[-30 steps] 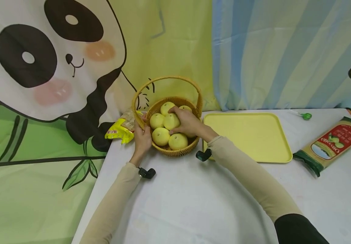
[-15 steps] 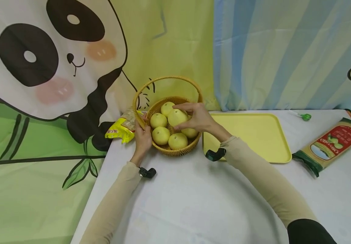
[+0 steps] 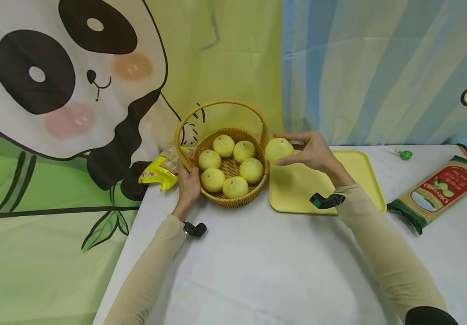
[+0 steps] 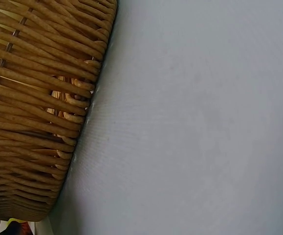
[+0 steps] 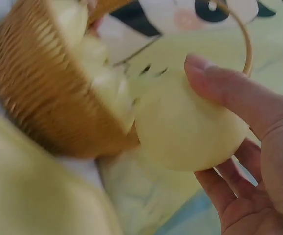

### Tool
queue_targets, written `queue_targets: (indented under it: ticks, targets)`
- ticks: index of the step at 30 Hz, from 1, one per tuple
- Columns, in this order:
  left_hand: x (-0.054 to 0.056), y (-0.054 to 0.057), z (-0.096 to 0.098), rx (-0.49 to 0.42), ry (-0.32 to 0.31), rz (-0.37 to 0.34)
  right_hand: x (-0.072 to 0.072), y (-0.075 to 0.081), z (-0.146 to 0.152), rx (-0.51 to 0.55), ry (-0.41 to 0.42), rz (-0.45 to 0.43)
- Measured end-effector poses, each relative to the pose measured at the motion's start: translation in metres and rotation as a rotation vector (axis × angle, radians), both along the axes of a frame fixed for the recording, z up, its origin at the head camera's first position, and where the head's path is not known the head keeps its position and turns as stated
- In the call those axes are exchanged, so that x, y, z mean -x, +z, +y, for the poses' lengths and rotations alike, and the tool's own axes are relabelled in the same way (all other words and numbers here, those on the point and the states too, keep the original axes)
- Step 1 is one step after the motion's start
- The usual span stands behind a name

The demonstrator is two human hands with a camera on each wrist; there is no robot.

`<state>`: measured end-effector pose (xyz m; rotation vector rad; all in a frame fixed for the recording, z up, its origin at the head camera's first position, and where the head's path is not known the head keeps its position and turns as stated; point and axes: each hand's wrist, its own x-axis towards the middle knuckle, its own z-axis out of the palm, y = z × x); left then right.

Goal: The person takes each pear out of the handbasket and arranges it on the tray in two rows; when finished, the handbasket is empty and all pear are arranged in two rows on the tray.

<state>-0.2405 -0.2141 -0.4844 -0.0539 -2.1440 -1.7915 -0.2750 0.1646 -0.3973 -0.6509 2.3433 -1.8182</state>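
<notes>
My right hand [image 3: 313, 151] grips a round pale yellow-green fruit [image 3: 279, 150], pear- or melon-like, above the left end of a yellow tray [image 3: 330, 205]. The right wrist view has the same fruit [image 5: 187, 127] between thumb and fingers. At the left side of a wicker basket [image 3: 233, 203] with a tall handle [image 3: 225, 103], my left hand [image 3: 189, 183] holds the rim near the handle's foot. Several like fruits [image 3: 213, 180] lie in a ring inside the basket. Only woven basket wall [image 4: 38, 98] and white cloth appear in the left wrist view; the hand is out of it.
A yellow snack bag [image 3: 160, 171] lies left of the basket. Toward the right are a green lollipop [image 3: 405, 155] and a long tan, red and green packet [image 3: 440, 192]. Printed curtains [image 3: 225, 54] hang behind the white table [image 3: 257, 271].
My right hand has lifted one fruit from among the others and carried it right, out of the basket to over the tray. The left hand has stayed at the basket.
</notes>
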Motion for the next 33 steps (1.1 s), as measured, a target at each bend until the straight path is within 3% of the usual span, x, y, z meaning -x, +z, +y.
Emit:
queue_targets:
  ticks: [7,17,22,33]
  targets:
    - [0.001,-0.001,0.0,0.013,0.017,0.001,0.018,-0.034,0.019,-0.033,-0.069,-0.076]
    - [0.001,-0.001,0.0,0.004,0.011,0.0,0.037,-0.064,0.021,-0.04,-0.086,-0.145]
    - [0.002,-0.001,0.0,-0.003,0.017,-0.003,0.042,-0.071,0.022,-0.023,-0.083,-0.176]
    - [0.002,-0.001,0.0,0.004,0.023,-0.012,0.046,-0.077,0.026,-0.051,-0.079,-0.141]
